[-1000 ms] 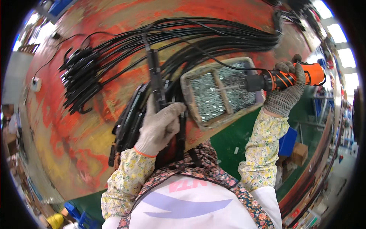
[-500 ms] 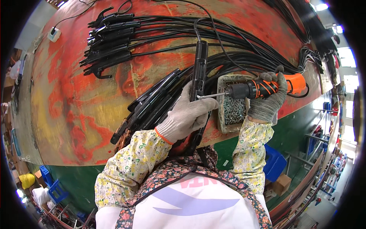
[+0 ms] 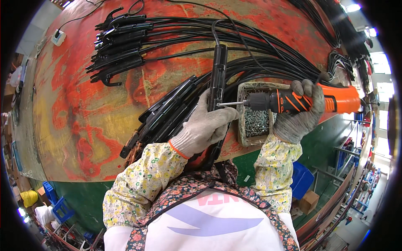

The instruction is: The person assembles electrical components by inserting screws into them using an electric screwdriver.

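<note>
My left hand [image 3: 207,121], in a pale knitted glove, grips a black tubular handle [image 3: 218,69] with a cable leaving its far end. In a grey glove, my right hand [image 3: 302,111] is wrapped round an orange and black electric screwdriver [image 3: 335,99]. The tool lies level, and its long bit [image 3: 234,103] points left, its tip meeting the side of the handle near my left fingers. A screw at that tip is too small to make out. Under the tool stands a box of small screws [image 3: 256,121]. Left of my left hand lies a bundle of similar black handles [image 3: 167,106].
At the far left of the red, worn table [image 3: 83,125] lie several black electrode holders [image 3: 121,46]. Their black cables [image 3: 268,44] sweep right across the top. A white socket block [image 3: 58,37] sits at the left edge. A blue bin [image 3: 301,180] stands below the table.
The screwdriver has swung so that its orange rear reaches farther right and nearer me, and my right hand has turned with it. My left hand and the handle have hardly moved.
</note>
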A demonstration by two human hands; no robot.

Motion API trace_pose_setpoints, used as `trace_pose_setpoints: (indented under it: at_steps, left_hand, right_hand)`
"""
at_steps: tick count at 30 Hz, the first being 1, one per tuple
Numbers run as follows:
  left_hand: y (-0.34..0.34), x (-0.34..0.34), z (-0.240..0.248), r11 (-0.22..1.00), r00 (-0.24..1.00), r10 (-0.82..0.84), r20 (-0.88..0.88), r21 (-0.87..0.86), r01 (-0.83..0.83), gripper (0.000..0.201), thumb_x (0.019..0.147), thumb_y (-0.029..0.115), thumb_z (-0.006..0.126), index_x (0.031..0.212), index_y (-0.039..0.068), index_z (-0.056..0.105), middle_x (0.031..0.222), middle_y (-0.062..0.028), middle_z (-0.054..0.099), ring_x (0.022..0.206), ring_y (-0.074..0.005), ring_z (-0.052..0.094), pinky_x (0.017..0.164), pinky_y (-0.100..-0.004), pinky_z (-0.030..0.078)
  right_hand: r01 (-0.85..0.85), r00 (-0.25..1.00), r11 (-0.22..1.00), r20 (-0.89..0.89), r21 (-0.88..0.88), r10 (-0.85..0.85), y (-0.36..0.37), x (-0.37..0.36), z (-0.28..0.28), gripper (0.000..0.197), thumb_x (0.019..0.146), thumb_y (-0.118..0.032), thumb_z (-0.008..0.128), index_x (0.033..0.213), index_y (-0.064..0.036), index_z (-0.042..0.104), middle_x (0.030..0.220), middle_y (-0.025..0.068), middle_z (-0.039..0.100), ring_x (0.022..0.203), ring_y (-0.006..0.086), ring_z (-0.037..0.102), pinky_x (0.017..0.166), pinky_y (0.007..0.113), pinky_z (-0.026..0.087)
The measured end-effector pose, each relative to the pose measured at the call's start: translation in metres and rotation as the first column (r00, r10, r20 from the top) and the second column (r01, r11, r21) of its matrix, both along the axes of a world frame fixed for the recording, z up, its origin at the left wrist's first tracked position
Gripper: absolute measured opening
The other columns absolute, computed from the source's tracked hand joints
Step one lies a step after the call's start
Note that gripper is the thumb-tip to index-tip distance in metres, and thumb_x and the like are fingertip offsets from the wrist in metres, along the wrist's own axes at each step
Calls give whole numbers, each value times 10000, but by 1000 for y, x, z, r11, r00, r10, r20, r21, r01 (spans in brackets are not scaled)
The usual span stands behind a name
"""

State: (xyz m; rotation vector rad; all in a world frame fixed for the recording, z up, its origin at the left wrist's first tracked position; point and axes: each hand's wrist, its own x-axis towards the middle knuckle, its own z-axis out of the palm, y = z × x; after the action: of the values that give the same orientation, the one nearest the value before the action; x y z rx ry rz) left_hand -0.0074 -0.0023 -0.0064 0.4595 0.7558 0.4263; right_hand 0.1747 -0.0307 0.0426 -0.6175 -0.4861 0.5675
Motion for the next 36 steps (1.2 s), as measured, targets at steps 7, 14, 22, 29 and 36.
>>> trace_pose_setpoints:
  at_steps: [7, 14, 22, 29, 36]
  left_hand:
    - [-2, 5, 11, 999, 987, -30, -158, 36, 36, 742, 803, 40, 659, 1379, 138, 204, 728, 19, 491, 503, -39, 459, 405, -186, 368]
    - [0, 6, 8, 999, 985, -36, -169, -10, 35, 748, 806, 36, 647, 1389, 172, 197, 726, 11, 470, 530, -72, 464, 422, -199, 375]
    - [-1, -2, 4, 999, 998, -35, -57, -7, 34, 767, 810, 38, 635, 1399, 149, 156, 713, -5, 472, 507, -72, 445, 399, -207, 342]
    - [6, 1, 6, 1000, 996, 14, -84, 11, -13, 728, 811, 12, 627, 1372, 106, 174, 694, -12, 474, 495, -76, 443, 376, -210, 324]
    - [9, -27, 38, 999, 995, -47, -88, 23, 50, 693, 769, 80, 691, 1340, 63, 299, 730, 0, 500, 535, -56, 470, 428, -203, 373]
  right_hand:
    - [-154, 937, 965, 279, -212, 210, -6, -53, 47, 366, 824, -42, 596, 1156, -5, 447, 702, 34, 439, 612, 124, 429, 556, 242, 405]
    - [95, 855, 933, 508, -348, 102, 4, -71, 51, 334, 801, 0, 594, 1120, -11, 497, 667, 40, 455, 559, 124, 437, 519, 275, 412]
    - [78, 881, 949, 466, -305, 78, 13, -75, 50, 509, 803, 24, 581, 1279, -41, 415, 626, 26, 442, 505, 112, 391, 483, 271, 387]
    - [-30, 897, 951, 412, -308, 161, 15, -77, 53, 546, 780, 16, 609, 1283, -37, 406, 635, 34, 468, 521, 124, 428, 499, 275, 408]
    - [454, 886, 741, 160, -495, -435, -16, -22, 60, 311, 830, -86, 567, 1110, 16, 479, 786, 31, 475, 740, 150, 511, 718, 302, 451]
